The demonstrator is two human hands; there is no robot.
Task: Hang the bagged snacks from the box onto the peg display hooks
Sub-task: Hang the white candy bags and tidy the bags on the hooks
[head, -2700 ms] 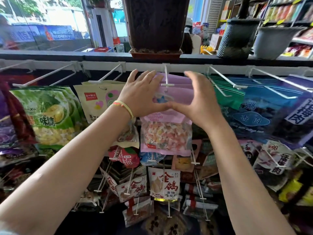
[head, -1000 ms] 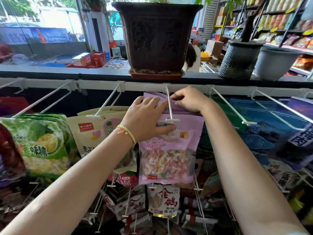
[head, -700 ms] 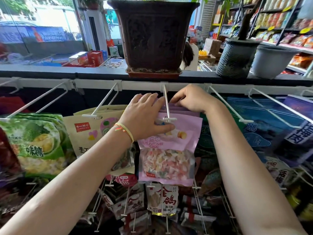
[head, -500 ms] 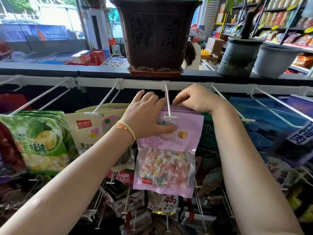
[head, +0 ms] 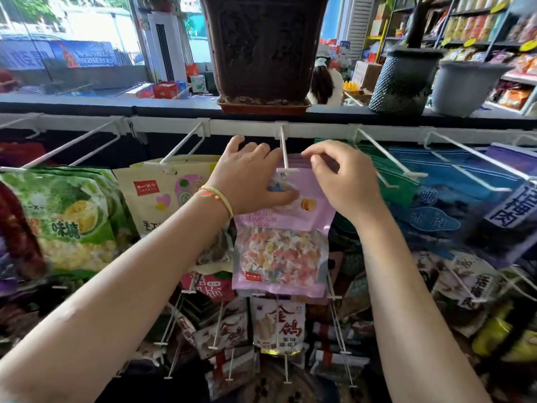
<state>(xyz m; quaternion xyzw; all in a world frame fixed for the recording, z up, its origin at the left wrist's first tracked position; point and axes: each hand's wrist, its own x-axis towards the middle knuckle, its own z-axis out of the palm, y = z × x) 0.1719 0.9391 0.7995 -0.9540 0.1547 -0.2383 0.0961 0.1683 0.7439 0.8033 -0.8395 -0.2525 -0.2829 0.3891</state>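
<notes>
A pink candy bag (head: 286,228) with pastel sweets hangs at the front of the white centre peg hook (head: 284,146), with more pink bags behind it. My left hand (head: 250,175) holds its top left corner, thumb on the front and fingers reaching over the top edge. My right hand (head: 340,181) is at the top right, its curled index finger and thumb pinching the upper edge of the pink bags. The box is out of view.
Neighbouring hooks carry a beige bag (head: 162,193), green durian candy bags (head: 66,216) and blue bags (head: 436,205). Lower rows hold several small snack packs (head: 279,324). A dark plant pot (head: 264,48) and two grey pots (head: 404,80) stand on the ledge above the rail.
Over the last second the pink bag has settled straighter on the hook. My right hand has loosened and drawn back a little toward the bag's front top edge. My left hand keeps its hold.
</notes>
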